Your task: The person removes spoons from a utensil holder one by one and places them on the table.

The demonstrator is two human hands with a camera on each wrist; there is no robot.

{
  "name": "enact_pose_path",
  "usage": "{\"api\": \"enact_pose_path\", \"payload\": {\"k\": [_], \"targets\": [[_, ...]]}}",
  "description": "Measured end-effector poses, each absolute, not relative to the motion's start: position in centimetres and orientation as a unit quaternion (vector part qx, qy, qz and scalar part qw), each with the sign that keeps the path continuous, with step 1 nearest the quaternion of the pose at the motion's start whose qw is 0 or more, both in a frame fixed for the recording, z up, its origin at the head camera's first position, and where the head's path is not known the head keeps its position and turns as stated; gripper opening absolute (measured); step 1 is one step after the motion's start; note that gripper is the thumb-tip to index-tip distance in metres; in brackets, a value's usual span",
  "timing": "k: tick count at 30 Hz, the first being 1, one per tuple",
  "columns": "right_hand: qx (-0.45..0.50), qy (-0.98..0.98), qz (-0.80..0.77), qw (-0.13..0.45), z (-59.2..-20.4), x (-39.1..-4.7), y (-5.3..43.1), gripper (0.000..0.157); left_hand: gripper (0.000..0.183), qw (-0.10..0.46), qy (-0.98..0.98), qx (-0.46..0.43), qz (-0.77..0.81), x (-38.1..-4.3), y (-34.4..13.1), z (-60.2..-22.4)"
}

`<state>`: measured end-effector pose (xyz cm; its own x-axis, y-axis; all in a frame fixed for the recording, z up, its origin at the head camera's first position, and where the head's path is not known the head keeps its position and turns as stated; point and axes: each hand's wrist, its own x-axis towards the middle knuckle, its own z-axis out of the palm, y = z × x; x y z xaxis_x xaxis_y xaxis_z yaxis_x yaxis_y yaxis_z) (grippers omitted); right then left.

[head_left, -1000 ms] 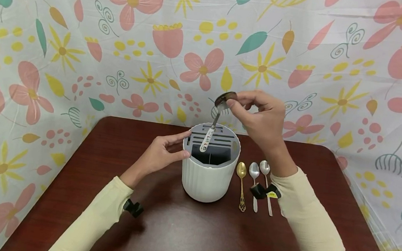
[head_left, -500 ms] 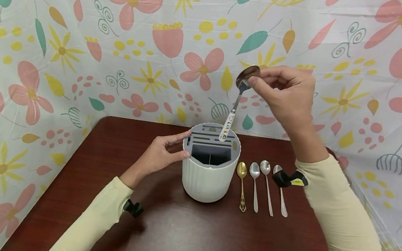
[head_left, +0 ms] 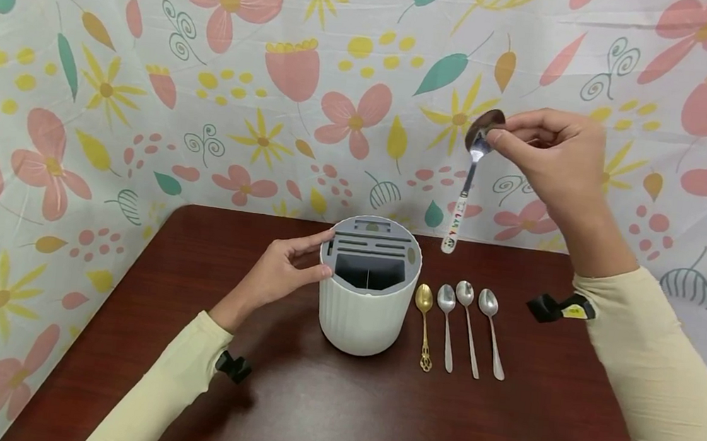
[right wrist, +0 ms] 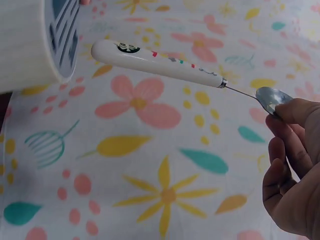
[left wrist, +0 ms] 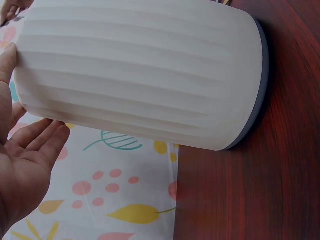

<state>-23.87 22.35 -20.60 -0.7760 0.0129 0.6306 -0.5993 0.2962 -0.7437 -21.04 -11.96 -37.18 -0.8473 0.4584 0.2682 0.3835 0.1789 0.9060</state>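
Observation:
My right hand pinches a spoon by its bowl, up in the air right of the holder. The spoon's white patterned handle hangs down in the head view and points toward the holder in the right wrist view. A white ribbed utensil holder with a grey slotted top stands upright on the table. My left hand touches its left rim with thumb and forefinger, fingers fairly straight. In the left wrist view the holder's ribbed wall fills much of the picture, with the left hand beside its top.
Right of the holder, a gold spoon and several silver spoons lie in a row on the dark red-brown table. A flowered cloth hangs behind the table.
My right hand has lifted the spoon up from over the holder and carried it right, away from the slots. The left hand stays at the rim.

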Motion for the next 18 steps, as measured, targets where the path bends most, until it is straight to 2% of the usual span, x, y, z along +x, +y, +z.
{"api": "enact_pose_path", "payload": {"k": [10,18], "targets": [[0.145,-0.815,0.513,0.226,-23.4,-25.3,27.2,0.017,0.062,0.031,0.76,0.281,0.586,-21.2,-11.9,-37.2],[0.127,-0.848,0.474,0.202,-27.9,-26.8,30.8,0.021,0.062,0.032,0.75,0.286,0.596,-21.2,-12.1,-37.3]]}}
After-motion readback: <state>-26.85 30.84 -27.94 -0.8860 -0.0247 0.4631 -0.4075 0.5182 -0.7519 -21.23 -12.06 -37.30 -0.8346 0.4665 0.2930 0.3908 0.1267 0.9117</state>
